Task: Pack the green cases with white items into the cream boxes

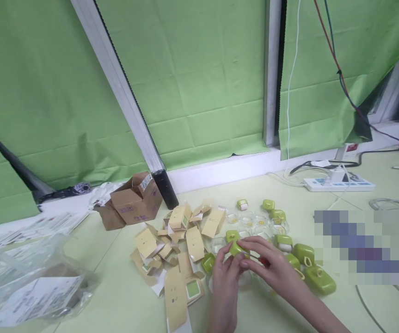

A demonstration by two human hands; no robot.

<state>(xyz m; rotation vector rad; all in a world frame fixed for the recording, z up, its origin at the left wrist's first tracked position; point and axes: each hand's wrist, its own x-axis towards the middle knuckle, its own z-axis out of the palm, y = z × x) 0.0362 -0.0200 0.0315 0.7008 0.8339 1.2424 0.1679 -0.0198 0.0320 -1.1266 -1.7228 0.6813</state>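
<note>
My left hand (227, 273) is closed around a small, glossy green plastic case (237, 249), gripping it between thumb and fingers. My right hand (273, 263) is closed on a slim tool with a red handle (264, 262), which looks like a small screwdriver; its thin dark shaft points at the case. Fingers partly cover both the case and the tool's tip. Another green case (232, 236) lies just beyond my fingertips, and one more (208, 262) sits left of my left hand. Larger green cases with yellow loops (320, 280) lie to the right.
Opened tan cartons (195, 243) are heaped on the left, beside a brown cardboard box (137, 199) and a black cylinder (165, 189). Clear plastic cups (247, 216) stand beyond my hands. A white power strip (340, 184) and cables lie at right, a plastic bag (36, 286) at left.
</note>
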